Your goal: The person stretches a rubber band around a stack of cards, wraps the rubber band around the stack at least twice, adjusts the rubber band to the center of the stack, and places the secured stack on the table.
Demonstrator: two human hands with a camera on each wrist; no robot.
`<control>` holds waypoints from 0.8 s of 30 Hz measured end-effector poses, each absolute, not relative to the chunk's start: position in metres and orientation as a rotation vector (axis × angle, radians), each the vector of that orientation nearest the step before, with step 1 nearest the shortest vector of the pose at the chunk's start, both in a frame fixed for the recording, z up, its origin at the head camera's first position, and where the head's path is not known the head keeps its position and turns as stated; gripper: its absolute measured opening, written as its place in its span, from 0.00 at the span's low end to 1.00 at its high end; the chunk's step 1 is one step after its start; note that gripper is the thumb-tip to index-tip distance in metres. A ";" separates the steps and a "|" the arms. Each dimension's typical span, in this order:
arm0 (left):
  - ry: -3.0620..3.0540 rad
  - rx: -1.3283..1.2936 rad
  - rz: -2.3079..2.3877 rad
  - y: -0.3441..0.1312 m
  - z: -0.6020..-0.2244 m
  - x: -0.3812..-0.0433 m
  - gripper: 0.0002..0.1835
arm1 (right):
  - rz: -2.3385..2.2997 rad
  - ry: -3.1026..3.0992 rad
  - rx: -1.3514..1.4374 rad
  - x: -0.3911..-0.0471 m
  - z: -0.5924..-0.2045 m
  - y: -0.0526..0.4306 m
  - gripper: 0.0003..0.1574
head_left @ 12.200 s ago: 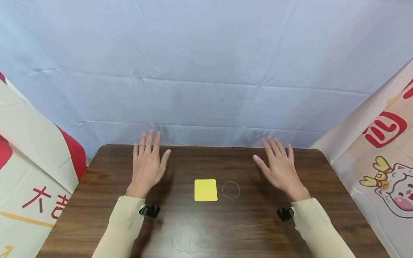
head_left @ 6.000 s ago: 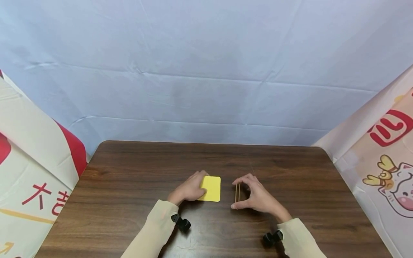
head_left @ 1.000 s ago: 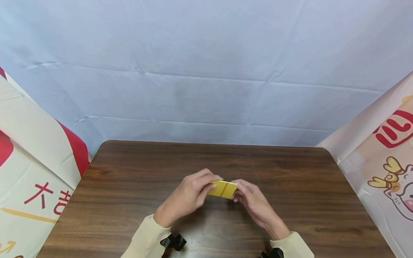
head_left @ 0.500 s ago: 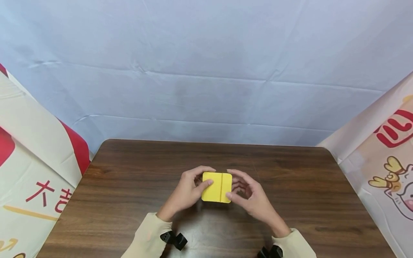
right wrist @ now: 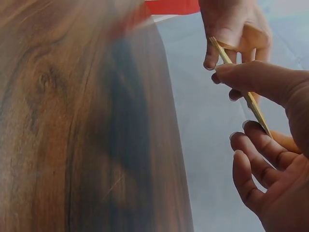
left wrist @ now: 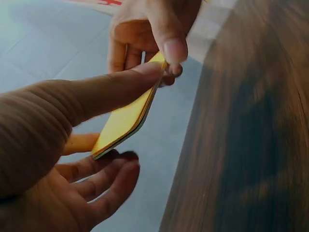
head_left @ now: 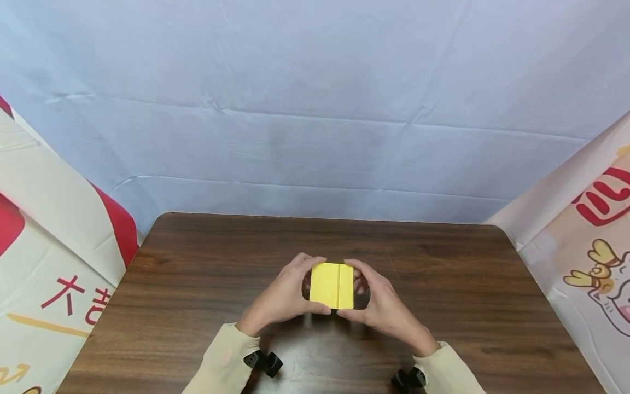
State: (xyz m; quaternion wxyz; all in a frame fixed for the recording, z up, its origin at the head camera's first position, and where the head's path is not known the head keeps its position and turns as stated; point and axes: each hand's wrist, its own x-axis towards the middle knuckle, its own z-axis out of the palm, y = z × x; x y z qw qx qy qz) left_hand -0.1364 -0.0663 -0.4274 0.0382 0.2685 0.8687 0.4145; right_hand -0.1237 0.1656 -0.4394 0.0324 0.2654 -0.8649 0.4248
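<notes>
A thin stack of yellow square cards (head_left: 324, 284) with rounded corners is held up over the table in the head view. Round it, right of its middle, runs a rubber band (head_left: 338, 287) from far edge to near edge. My left hand (head_left: 283, 295) grips the stack's left part, thumb on the near edge and a finger on the far edge. On the other side my right hand (head_left: 386, 303) pinches it the same way, its thumb close to the left one. The left wrist view shows the stack's layered edge (left wrist: 137, 128); the right wrist view shows the stack (right wrist: 256, 113) nearly edge-on.
Below the hands lies a dark brown wooden table (head_left: 206, 257) with rounded far corners. A pale blue cloth (head_left: 315, 137) hangs behind it. Printed cloths flank the table, one at left (head_left: 44, 241) and one at right (head_left: 581, 257).
The tilted stack has turned to face up. My left thumb has moved from its face to the near edge, and my right hand has shifted its grip to the near and far edges.
</notes>
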 end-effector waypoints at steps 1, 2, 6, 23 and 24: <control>2.699 0.850 1.195 -0.067 -0.427 -0.136 0.50 | 1.309 -2.664 0.812 -0.125 -0.440 0.166 0.60; 2.725 0.871 1.128 -0.067 -0.426 -0.136 0.51 | 1.309 -2.669 0.805 -0.125 -0.441 0.166 0.59; 2.806 0.898 0.960 -0.067 -0.425 -0.136 0.51 | 1.312 -2.699 0.783 -0.129 -0.445 0.168 0.58; 2.967 0.885 0.628 -0.060 -0.449 -0.147 0.48 | 1.075 -2.947 0.784 -0.159 -0.465 0.173 0.50; 2.962 0.877 0.605 -0.059 -0.452 -0.149 0.49 | 1.055 -2.976 0.780 -0.160 -0.467 0.173 0.51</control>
